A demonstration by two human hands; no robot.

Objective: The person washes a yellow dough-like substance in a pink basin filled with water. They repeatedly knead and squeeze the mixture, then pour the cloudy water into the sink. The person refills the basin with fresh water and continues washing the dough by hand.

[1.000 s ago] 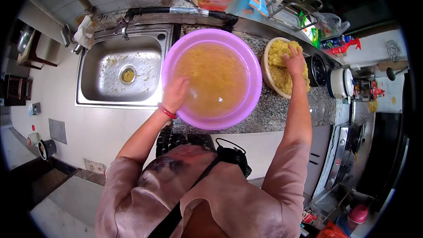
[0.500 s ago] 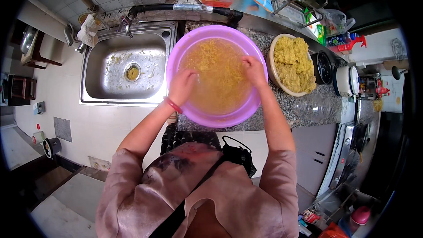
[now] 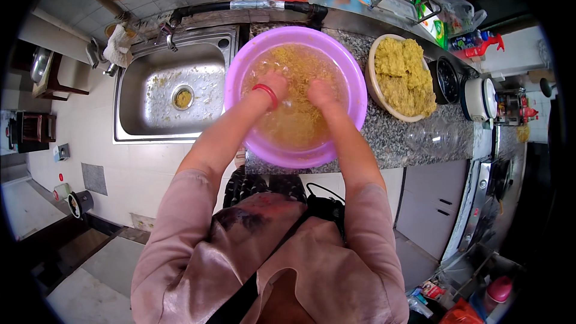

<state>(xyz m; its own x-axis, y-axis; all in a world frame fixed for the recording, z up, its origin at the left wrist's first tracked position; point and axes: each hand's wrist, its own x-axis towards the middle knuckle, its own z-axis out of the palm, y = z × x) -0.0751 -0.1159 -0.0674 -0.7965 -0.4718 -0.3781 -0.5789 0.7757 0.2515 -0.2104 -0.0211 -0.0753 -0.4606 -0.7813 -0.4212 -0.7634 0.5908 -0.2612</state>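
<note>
A large purple basin (image 3: 354,93) stands on the speckled stone counter in front of me. Cloudy yellow-brown water (image 3: 294,129) fills it, with yellow shreds (image 3: 300,57) floating in it. My left hand (image 3: 273,83), with a red bangle (image 3: 266,95) at the wrist, dips into the water left of the middle. Close to its right, my right hand (image 3: 321,92) is also partly in the water. The fingers of both hands are hidden by the murky water, so I cannot see whether they hold any shreds.
Right of the basin, a cream bowl (image 3: 373,87) holds a heap of yellow mash (image 3: 405,75). A clear plastic container (image 3: 435,138) lies nearer me. At the left is a steel sink (image 3: 150,99) with yellow bits in it. A black bowl (image 3: 445,81) and white cooker (image 3: 480,99) stand farther right.
Both hands have moved from the basin's sides toward its middle and down into the water. They are now closer together, and the water is rippling.
</note>
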